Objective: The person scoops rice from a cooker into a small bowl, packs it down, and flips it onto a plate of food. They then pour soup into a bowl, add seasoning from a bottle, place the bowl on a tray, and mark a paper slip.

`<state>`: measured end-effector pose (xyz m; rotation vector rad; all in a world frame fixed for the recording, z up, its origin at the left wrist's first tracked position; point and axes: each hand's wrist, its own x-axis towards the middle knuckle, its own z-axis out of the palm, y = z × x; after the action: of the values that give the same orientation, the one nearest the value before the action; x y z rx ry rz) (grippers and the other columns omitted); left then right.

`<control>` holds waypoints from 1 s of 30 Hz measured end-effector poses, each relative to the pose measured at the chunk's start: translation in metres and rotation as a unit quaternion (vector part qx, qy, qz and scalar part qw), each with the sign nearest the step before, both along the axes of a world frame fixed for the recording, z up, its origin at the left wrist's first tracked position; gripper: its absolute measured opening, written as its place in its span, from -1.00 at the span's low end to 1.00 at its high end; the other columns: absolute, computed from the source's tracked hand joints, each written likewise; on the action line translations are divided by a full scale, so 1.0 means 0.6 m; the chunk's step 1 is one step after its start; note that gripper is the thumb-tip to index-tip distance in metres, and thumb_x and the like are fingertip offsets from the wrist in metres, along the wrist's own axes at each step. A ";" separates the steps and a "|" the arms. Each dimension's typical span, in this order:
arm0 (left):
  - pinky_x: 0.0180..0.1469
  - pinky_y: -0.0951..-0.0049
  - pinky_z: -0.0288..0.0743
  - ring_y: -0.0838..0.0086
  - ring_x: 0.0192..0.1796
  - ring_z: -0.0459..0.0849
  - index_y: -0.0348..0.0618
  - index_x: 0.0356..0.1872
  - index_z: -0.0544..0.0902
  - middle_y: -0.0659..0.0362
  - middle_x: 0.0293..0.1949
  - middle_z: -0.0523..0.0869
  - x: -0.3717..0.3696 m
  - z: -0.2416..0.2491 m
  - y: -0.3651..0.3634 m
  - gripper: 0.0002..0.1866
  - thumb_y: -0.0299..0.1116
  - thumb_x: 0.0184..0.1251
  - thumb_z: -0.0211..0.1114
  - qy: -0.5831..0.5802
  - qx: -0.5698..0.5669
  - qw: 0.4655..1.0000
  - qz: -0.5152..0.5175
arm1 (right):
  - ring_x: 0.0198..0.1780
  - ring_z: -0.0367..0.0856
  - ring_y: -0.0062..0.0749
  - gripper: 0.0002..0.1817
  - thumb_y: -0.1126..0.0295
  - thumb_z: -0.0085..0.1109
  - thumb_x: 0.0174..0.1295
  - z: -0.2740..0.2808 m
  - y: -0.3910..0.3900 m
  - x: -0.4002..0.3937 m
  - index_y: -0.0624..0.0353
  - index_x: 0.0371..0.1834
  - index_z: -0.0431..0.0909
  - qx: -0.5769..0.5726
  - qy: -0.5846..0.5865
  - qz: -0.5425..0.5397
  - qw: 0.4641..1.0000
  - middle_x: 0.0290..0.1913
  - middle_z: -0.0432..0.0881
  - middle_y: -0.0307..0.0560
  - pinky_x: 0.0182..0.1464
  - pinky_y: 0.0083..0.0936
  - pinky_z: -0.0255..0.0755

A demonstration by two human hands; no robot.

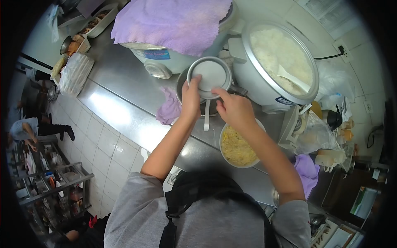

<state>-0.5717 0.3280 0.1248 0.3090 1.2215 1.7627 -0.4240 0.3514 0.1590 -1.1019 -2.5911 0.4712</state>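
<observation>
My left hand (191,98) grips a small round metal pan (213,74) by its left rim, thumb over the edge. On the lower right rim, the fingers of my right hand (236,108) are closed on the same pan. Its inside faces up and looks bare. Below it stands a metal pot (180,89), partly hidden by the pan and my hands. A pale flat handle (206,118) sticks out over the pot's front; what it belongs to is hidden. Close to my right forearm is a white bowl of yellow shredded food (236,146).
A large rice cooker (244,53) full of white rice holds a white paddle (291,78). Another cooker (182,60) lies under a purple towel (173,25). Purple cloths (168,106) and plastic bags (76,74) lie on the steel counter (111,93). A person (31,128) stands far left.
</observation>
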 end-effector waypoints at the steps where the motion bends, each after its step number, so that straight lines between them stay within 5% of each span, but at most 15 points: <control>1: 0.06 0.43 0.40 0.42 -0.01 0.55 -0.33 0.06 0.50 0.07 -0.07 0.62 0.000 0.000 -0.001 -0.64 -0.30 0.34 0.15 -0.032 -0.001 0.999 -0.011 | -0.41 0.65 -0.08 -0.62 0.42 0.19 0.12 0.003 -0.001 -0.001 -0.03 0.05 0.48 -0.009 -0.004 -0.008 1.000 -0.45 0.64 -0.05 -0.33 -0.17 0.52; 3: 0.06 0.44 0.40 0.42 -0.01 0.55 -0.32 0.09 0.48 0.08 -0.06 0.61 0.000 0.001 -0.005 -0.63 -0.33 0.33 0.16 -0.095 -0.004 0.995 -0.033 | -0.40 0.66 -0.07 -0.61 0.41 0.20 0.12 0.010 -0.004 -0.001 -0.07 0.06 0.48 -0.027 -0.013 -0.024 0.999 -0.45 0.64 -0.04 -0.36 -0.16 0.52; 9: 0.06 0.47 0.45 0.48 0.00 0.56 -0.22 0.17 0.41 0.10 -0.02 0.58 -0.003 -0.012 0.000 -0.57 -0.44 0.27 0.18 0.156 0.062 0.985 -0.038 | -0.40 0.64 -0.14 -0.59 0.40 0.23 0.11 0.042 0.002 0.020 -0.06 0.08 0.53 -0.009 0.085 -0.043 0.995 -0.43 0.64 -0.11 -0.31 -0.25 0.52; 13: -0.01 0.48 0.51 0.49 -0.02 0.59 -0.20 0.16 0.41 0.11 -0.02 0.58 -0.008 0.018 -0.011 -0.57 -0.41 0.26 0.17 0.084 0.015 0.992 -0.088 | -0.25 0.63 -0.25 -0.72 0.33 0.24 0.13 0.117 0.086 0.075 0.03 -0.06 0.64 0.180 0.178 -0.079 0.964 -0.41 0.63 -0.11 -0.21 -0.33 0.51; 15: -0.05 0.48 0.54 0.49 -0.04 0.61 -0.19 0.17 0.39 0.13 -0.04 0.58 -0.010 0.024 -0.010 -0.55 -0.38 0.26 0.16 0.018 0.013 0.994 -0.106 | -0.17 0.63 -0.20 -0.72 0.27 0.22 0.17 0.131 0.163 0.137 0.04 -0.06 0.65 0.317 0.047 -0.081 0.944 -0.34 0.65 -0.05 -0.12 -0.31 0.50; 18: -0.07 0.45 0.57 0.49 -0.06 0.62 -0.19 0.20 0.35 0.14 -0.05 0.56 -0.021 0.014 -0.002 -0.52 -0.35 0.24 0.14 -0.085 0.023 0.983 -0.164 | -0.13 0.62 -0.10 -0.64 0.18 0.25 0.18 0.124 0.220 0.214 0.10 -0.01 0.65 0.160 -0.255 -0.193 0.934 -0.23 0.66 0.03 -0.02 -0.29 0.48; 21: -0.05 0.46 0.56 0.49 -0.04 0.60 -0.21 0.20 0.33 0.13 -0.03 0.54 -0.010 0.021 0.006 -0.51 -0.38 0.23 0.12 -0.121 0.067 0.975 -0.173 | -0.08 0.62 -0.05 -0.55 0.10 0.29 0.16 0.148 0.246 0.226 0.19 -0.01 0.65 -0.139 -0.165 -0.196 0.957 -0.16 0.66 0.09 0.03 -0.31 0.46; 24: 0.05 0.43 0.51 0.45 0.06 0.57 -0.21 0.22 0.33 0.11 0.02 0.53 -0.002 0.033 0.012 -0.47 -0.45 0.19 0.21 -0.049 0.092 0.978 -0.180 | -0.11 0.65 -0.05 -0.53 0.11 0.33 0.12 0.132 0.244 0.235 0.31 -0.09 0.66 0.051 -0.169 -0.089 0.980 -0.23 0.68 0.16 0.00 -0.28 0.48; 27: 0.11 0.38 0.48 0.39 0.13 0.55 -0.26 0.23 0.33 0.05 0.07 0.54 0.008 0.045 0.025 -0.41 -0.49 0.16 0.32 0.056 0.095 0.978 -0.179 | -0.19 0.68 -0.06 -0.58 0.20 0.37 0.08 0.136 0.243 0.236 0.34 -0.12 0.66 0.058 -0.128 -0.086 0.986 -0.28 0.69 0.16 -0.09 -0.29 0.51; 30: 0.14 0.35 0.48 0.37 0.11 0.57 -0.29 0.24 0.33 0.06 0.05 0.55 0.003 0.053 0.029 -0.42 -0.48 0.17 0.30 -0.026 0.078 0.978 -0.192 | -0.24 0.68 -0.03 -0.59 0.29 0.40 0.04 0.193 0.231 0.206 0.35 -0.11 0.65 -0.189 -0.136 -0.198 0.952 -0.30 0.70 0.14 -0.14 -0.30 0.52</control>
<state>-0.5699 0.3456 0.1567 0.5491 0.9149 1.5200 -0.3005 0.4899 0.2746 -1.8867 -2.4540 0.7834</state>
